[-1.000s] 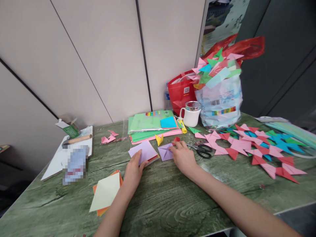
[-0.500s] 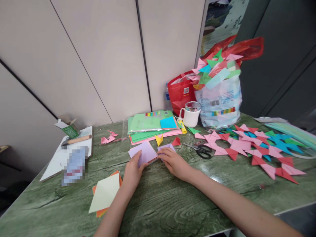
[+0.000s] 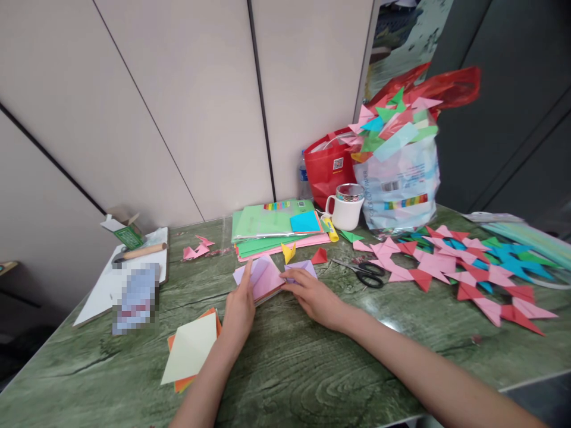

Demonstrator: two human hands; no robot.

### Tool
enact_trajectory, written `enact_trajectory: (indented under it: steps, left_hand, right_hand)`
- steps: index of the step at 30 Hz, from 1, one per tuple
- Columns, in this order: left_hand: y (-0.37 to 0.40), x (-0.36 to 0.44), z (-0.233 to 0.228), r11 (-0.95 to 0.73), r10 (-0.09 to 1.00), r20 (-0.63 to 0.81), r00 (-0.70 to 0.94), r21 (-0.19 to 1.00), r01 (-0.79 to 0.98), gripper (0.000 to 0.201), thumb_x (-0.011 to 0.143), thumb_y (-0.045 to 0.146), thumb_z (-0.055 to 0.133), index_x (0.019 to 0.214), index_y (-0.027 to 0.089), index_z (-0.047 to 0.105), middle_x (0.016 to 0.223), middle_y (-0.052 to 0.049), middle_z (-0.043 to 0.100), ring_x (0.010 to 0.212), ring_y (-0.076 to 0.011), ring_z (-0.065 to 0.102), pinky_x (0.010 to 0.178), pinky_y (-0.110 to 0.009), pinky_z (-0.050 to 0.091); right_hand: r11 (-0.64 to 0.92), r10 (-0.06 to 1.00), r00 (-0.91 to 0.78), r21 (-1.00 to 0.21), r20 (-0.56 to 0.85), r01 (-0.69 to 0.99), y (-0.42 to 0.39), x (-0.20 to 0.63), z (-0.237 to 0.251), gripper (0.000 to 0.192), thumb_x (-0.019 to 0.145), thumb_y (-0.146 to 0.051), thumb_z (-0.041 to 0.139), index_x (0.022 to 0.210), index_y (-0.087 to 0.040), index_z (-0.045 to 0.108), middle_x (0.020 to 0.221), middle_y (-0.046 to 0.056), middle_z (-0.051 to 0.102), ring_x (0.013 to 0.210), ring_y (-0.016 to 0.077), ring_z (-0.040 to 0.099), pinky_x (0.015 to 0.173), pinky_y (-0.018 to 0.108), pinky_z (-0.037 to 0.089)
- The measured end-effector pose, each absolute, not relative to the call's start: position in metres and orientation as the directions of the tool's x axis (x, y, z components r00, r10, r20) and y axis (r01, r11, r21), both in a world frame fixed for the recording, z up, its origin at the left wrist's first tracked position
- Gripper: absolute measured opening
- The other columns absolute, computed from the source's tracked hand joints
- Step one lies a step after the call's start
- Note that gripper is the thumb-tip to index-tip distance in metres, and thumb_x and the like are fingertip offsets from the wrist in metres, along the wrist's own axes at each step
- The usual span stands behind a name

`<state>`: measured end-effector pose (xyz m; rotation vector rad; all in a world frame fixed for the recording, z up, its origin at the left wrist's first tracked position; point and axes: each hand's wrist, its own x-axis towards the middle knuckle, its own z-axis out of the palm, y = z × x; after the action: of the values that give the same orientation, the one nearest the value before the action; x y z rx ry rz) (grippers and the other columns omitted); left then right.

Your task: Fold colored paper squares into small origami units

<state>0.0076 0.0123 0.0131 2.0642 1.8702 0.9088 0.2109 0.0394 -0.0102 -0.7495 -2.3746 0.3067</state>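
A small stack of square paper (image 3: pixel 264 278) lies at the table's centre. Its lilac top sheet (image 3: pixel 244 273) is raised at the left edge, showing a pink sheet beneath. My left hand (image 3: pixel 241 306) pinches that lilac sheet. My right hand (image 3: pixel 313 295) lies flat, fingers apart, its fingertips against the stack's right edge. It partly covers a folded purple piece (image 3: pixel 305 267). Just behind the stack sit a yellow folded piece (image 3: pixel 288 252) and a red triangle (image 3: pixel 319 256).
Black scissors (image 3: pixel 364 273) lie to the right, with many folded pink, red and blue stars (image 3: pixel 464 267) beyond. Behind are a green and pink paper pile (image 3: pixel 270 230), a white mug (image 3: pixel 348 208) and bags (image 3: pixel 397 172). Cream and orange sheets (image 3: pixel 191 349) lie front left, a white board (image 3: pixel 107 285) far left.
My right hand slid left from the folded purple piece to the stack's edge. My left hand lifted the lilac top sheet, uncovering pink paper.
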Motion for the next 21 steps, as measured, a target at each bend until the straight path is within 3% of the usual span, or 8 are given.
enact_trajectory:
  steps: [5,9,14,21]
  left_hand:
    - [0.014,0.005,0.008,-0.369,0.881,0.453,0.139,0.471,0.801,0.056,0.076,0.001,0.030,0.127,0.020,0.045,0.124,-0.006,0.055,0.111,-0.0173,0.053,0.094,-0.033,0.041]
    - [0.015,0.004,0.004,-0.420,0.836,0.522,0.166,0.416,0.807,0.068,0.071,-0.005,0.031,0.132,0.025,0.037,0.132,-0.003,0.047,0.119,-0.0157,0.045,0.100,-0.035,0.037]
    - [0.014,0.003,0.000,-0.437,0.824,0.524,0.218,0.341,0.833,0.061,0.072,-0.004,0.032,0.123,0.026,0.049,0.129,-0.005,0.050,0.112,-0.0181,0.052,0.094,-0.036,0.044]
    - [0.018,0.001,-0.003,-0.456,0.751,0.640,0.165,0.322,0.829,0.045,0.074,-0.001,0.035,0.105,0.016,0.062,0.110,-0.010,0.064,0.101,-0.0200,0.059,0.087,-0.038,0.049]
  right_hand:
    - [0.827,0.559,-0.684,-0.374,0.469,0.420,0.041,0.210,-0.016,0.054,0.070,0.007,0.038,0.117,-0.016,0.051,0.123,0.008,0.053,0.126,0.0216,0.030,0.101,0.042,0.037]
    - [0.838,0.542,-0.685,-0.372,0.487,0.399,0.042,0.209,-0.016,0.052,0.071,0.006,0.038,0.116,-0.015,0.052,0.118,0.008,0.056,0.119,0.0214,0.038,0.099,0.041,0.039]
    - [0.854,0.517,-0.643,-0.396,0.565,0.338,0.041,0.209,-0.011,0.044,0.075,0.003,0.038,0.111,-0.017,0.054,0.108,0.010,0.058,0.110,0.0202,0.046,0.095,0.040,0.042]
    - [0.835,0.550,-0.484,-0.457,0.680,0.307,0.040,0.208,-0.010,0.038,0.080,-0.003,0.038,0.110,-0.020,0.053,0.106,0.011,0.055,0.100,0.0178,0.054,0.083,0.034,0.049]
